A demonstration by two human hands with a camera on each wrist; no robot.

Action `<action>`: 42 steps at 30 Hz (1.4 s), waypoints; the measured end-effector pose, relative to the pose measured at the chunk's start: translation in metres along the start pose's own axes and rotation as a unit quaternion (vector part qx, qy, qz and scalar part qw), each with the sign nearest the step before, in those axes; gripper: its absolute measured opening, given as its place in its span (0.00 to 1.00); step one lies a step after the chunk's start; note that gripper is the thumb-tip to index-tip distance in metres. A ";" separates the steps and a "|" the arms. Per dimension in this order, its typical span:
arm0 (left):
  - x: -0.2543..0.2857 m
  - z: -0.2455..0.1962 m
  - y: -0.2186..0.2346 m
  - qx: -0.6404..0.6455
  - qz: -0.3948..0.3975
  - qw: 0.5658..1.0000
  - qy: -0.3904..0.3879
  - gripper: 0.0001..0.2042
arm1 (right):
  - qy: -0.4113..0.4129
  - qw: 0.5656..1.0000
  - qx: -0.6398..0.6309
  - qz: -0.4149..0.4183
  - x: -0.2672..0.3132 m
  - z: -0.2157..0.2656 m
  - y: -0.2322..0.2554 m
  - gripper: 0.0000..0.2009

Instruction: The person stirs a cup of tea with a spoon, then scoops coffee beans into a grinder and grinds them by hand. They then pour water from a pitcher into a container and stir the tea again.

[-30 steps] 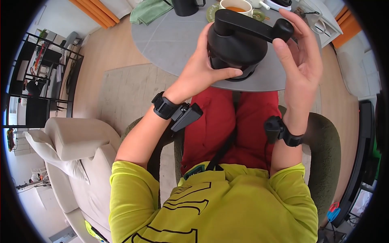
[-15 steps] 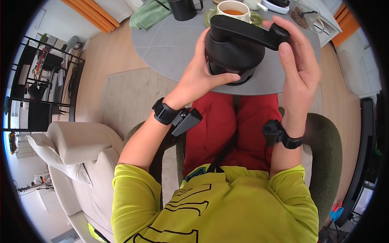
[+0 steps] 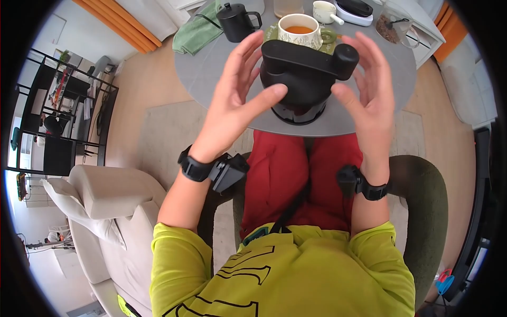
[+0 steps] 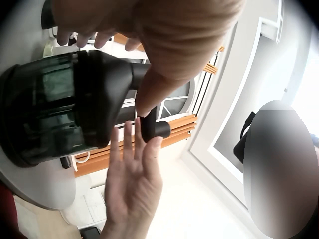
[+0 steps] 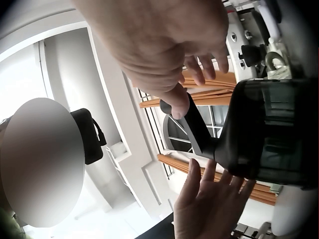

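A black hand-crank grinder with a dark see-through body stands upright near the front edge of the grey round table. Across its top lies the crank handle, its knob pointing right. My left hand is spread at the grinder's left side, thumb overlapping the lid in the head view. On the other side, my right hand curves loosely around the knob, fingers apart and extended. In the left wrist view the right palm faces the grinder body, with a gap between them.
Behind the grinder, a patterned cup of amber liquid sits on a green saucer. A black pot and green cloth are back left. A small white pot and glass vessel stand back right.
My left hand has let go of the grinder's body and drawn back left, fingers spreading. My right hand has come off the crank knob. The view has shifted, showing more of the table's back.
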State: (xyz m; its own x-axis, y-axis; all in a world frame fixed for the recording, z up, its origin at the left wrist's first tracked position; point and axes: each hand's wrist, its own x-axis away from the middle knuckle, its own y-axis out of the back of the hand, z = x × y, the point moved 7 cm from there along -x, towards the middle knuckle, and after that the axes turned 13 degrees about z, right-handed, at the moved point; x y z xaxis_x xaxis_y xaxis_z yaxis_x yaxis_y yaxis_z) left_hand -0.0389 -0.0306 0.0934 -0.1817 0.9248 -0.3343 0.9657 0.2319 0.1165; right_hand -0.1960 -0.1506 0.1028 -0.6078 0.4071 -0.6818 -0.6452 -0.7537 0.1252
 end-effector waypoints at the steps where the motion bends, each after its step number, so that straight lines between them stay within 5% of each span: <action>1: 0.000 -0.006 0.001 -0.003 0.001 1.000 -0.003 0.40 | -0.041 0.999 0.015 0.018 0.005 -0.009 0.000 0.35; 4: -0.004 -0.009 0.003 -0.005 -0.025 0.999 0.026 0.23 | -0.102 0.993 0.028 0.052 0.022 -0.034 -0.003 0.42; 10: -0.009 0.002 -0.001 -0.025 -0.028 0.998 0.044 0.20 | -0.205 0.969 0.034 0.136 0.032 -0.050 -0.031 0.54; 15: -0.006 0.006 0.005 -0.057 -0.004 0.994 0.090 0.19 | -0.215 0.970 0.024 0.113 0.031 -0.059 -0.036 0.55; 27: -0.017 0.007 0.001 -0.057 0.024 0.997 0.050 0.18 | -0.225 0.967 0.024 0.118 0.028 -0.060 -0.032 0.54; 33: -0.014 0.004 0.005 0.043 -0.035 0.996 0.068 0.19 | -0.200 0.973 0.036 0.109 0.028 -0.061 -0.031 0.54; 42: -0.009 -0.010 0.046 0.113 -0.158 0.981 -0.003 0.16 | -0.175 0.979 0.038 0.099 0.026 -0.058 -0.031 0.53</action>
State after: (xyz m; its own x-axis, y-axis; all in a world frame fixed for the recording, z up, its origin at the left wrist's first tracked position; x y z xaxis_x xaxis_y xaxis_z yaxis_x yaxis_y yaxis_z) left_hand 0.0048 -0.0252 0.1113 -0.4786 0.8152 -0.3262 0.8777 0.4335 -0.2044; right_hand -0.1653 -0.1468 0.0389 -0.8372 0.4193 -0.3510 -0.5234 -0.8003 0.2925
